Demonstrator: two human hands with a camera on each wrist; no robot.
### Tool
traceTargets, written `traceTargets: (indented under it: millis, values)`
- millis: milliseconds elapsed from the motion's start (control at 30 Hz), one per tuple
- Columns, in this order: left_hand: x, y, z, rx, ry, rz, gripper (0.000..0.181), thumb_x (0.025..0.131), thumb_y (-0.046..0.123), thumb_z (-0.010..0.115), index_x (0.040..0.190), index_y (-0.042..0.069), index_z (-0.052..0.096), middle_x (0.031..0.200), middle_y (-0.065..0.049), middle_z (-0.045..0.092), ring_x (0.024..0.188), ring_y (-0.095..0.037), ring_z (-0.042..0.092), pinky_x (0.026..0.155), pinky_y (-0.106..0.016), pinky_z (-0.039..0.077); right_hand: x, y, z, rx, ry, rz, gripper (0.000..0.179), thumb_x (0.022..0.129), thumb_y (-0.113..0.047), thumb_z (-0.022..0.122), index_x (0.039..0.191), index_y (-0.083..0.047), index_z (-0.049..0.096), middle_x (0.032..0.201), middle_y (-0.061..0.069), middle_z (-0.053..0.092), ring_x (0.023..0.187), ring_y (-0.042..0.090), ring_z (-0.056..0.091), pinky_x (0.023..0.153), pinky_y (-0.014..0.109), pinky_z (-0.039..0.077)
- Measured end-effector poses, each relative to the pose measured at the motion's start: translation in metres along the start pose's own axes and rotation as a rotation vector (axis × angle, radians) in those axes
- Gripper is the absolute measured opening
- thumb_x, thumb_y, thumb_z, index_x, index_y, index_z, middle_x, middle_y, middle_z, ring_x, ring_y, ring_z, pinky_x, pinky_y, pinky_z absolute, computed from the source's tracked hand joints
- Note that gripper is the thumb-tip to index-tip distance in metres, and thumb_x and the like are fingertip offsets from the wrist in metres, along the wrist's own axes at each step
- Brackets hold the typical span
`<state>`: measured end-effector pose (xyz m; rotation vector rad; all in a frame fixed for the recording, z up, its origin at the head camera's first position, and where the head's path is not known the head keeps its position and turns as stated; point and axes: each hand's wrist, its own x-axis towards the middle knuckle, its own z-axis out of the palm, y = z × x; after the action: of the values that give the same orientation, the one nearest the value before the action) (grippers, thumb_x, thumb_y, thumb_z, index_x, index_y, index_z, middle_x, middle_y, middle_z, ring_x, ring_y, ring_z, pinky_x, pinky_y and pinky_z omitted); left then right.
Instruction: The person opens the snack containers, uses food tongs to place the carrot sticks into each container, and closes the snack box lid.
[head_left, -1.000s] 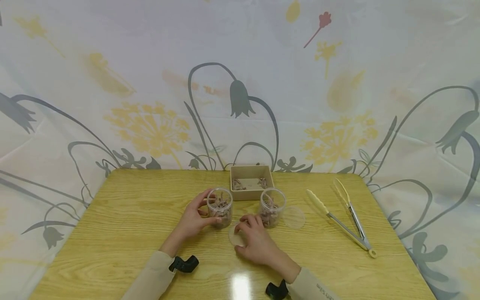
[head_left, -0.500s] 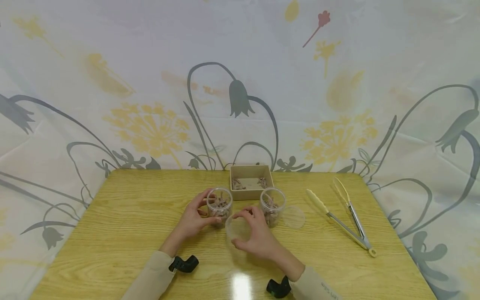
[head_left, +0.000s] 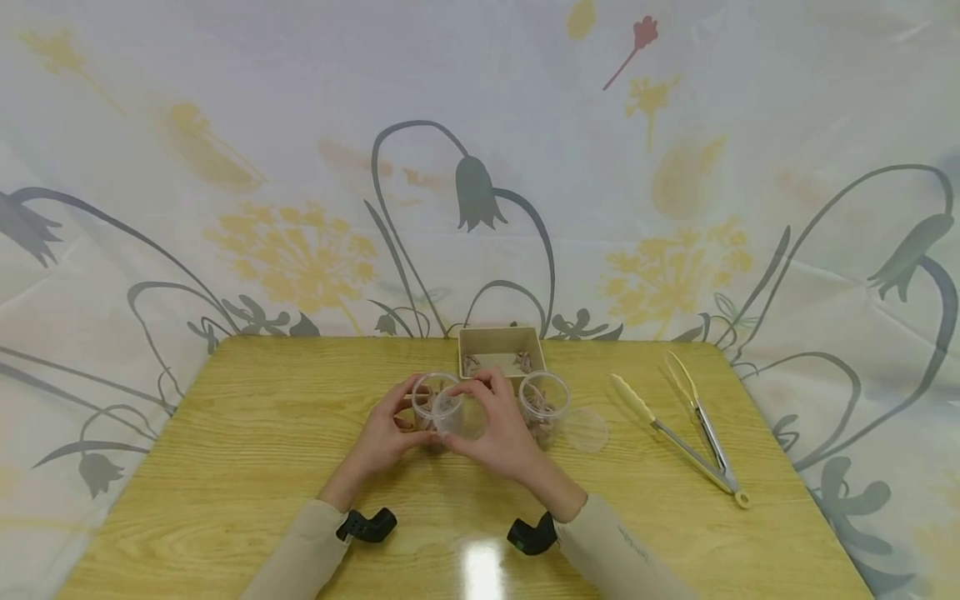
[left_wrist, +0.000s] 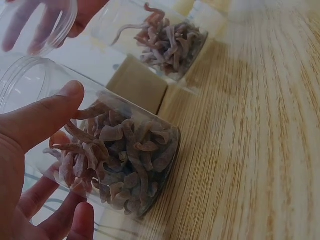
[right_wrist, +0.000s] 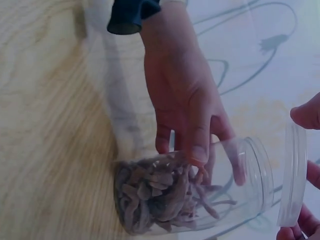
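Note:
My left hand (head_left: 384, 435) is curled round a clear plastic jar (left_wrist: 132, 165) that stands on the table, thumb on the near side and fingers round the far side. Grey-brown twisted, dried-looking pieces (right_wrist: 160, 192) fill its lower part. Between thumb and fingers of my right hand (head_left: 501, 429) is a clear round lid (right_wrist: 293, 175). In the right wrist view the lid faces the jar's mouth, with a narrow gap between them. A second clear jar (head_left: 544, 402), uncapped and holding similar pieces, stands just right of my right hand.
Behind the jars sits a beige box (head_left: 499, 342) with a few pieces in its corners. Another clear lid (head_left: 587, 430) lies flat right of the second jar. Farther right, spread tongs (head_left: 712, 442) with cream tips lie on the wooden table (head_left: 247, 433). A patterned cloth hangs behind.
My right hand has picked the lid up from the table and carried it up and leftward to over the left jar's mouth. The left hand has kept its hold on the jar.

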<state>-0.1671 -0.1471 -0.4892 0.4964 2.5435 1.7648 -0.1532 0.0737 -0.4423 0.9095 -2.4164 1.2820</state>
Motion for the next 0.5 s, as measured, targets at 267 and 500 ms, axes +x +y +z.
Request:
traceTargets:
  millis: [267,500]
  values:
    - [-0.001,0.001,-0.001,-0.016,-0.014,-0.021,0.086,0.079,0.012,0.086,0.152,0.017,0.04,0.145,-0.011,0.047,0.125,-0.036,0.052,0.086,-0.043,0.052,0.022,0.005,0.01,0.042,-0.03,0.083,0.044,0.082,-0.021,0.082,0.121,-0.01,0.065,0.123,0.011,0.043,0.117,0.028,0.037,0.094,0.052,0.041]
    - [0.0,0.0,0.001,-0.013,-0.007,-0.021,0.086,0.08,0.007,0.084,0.152,0.011,0.039,0.148,-0.014,0.043,0.123,-0.038,0.054,0.085,-0.046,0.054,0.031,0.007,0.017,0.039,-0.061,0.138,0.044,0.083,-0.022,0.081,0.123,-0.01,0.067,0.126,0.01,0.043,0.117,0.029,0.036,0.091,0.05,0.041]
